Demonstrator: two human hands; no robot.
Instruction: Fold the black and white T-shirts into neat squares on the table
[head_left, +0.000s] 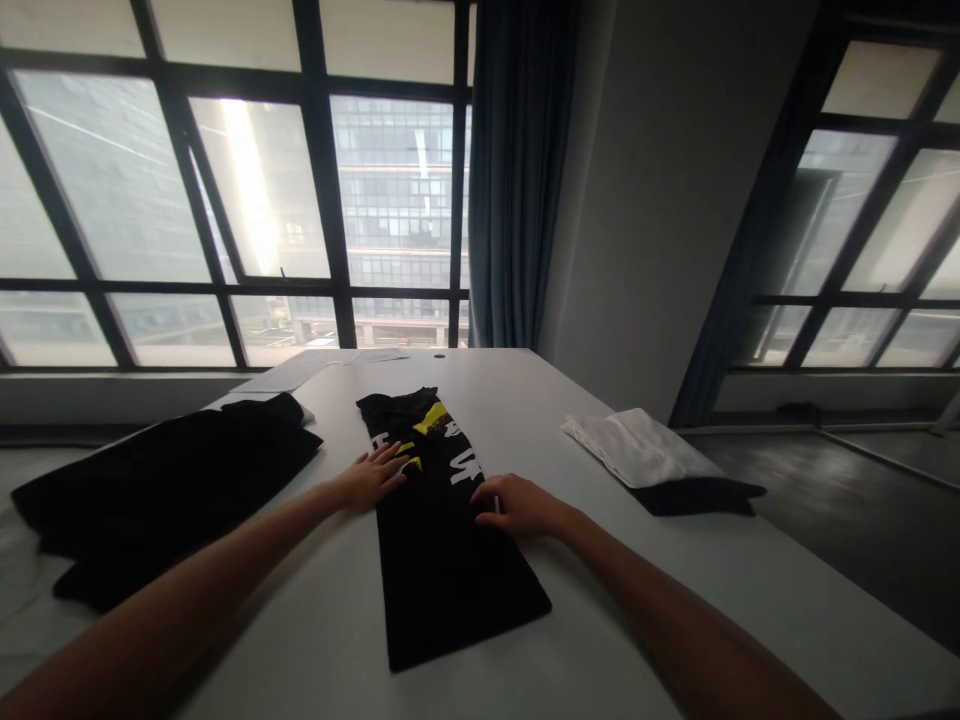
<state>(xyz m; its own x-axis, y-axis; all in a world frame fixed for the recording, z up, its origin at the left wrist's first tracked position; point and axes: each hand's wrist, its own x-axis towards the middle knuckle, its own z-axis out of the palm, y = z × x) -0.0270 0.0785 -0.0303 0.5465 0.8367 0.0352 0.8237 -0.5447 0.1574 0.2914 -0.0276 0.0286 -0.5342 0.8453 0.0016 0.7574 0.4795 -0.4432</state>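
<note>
A black T-shirt (457, 570) with white and yellow print lies folded into a long narrow strip in the middle of the white table. Its far end is a little rumpled near the yellow patch. My left hand (369, 478) rests flat on the printed part at the left edge, fingers spread. At the right edge, my right hand (519, 506) touches the cloth with bent fingers. A gap shows between its thumb and forefinger, and no cloth is visibly pinched there.
On the left, a pile of black clothing (172, 480) lies over pale fabric. Folded white cloth (637, 445) sits on a dark folded piece (697, 495) near the table's right edge. Papers (300, 370) lie at the far left of the white table (495, 375), before windows and a curtain.
</note>
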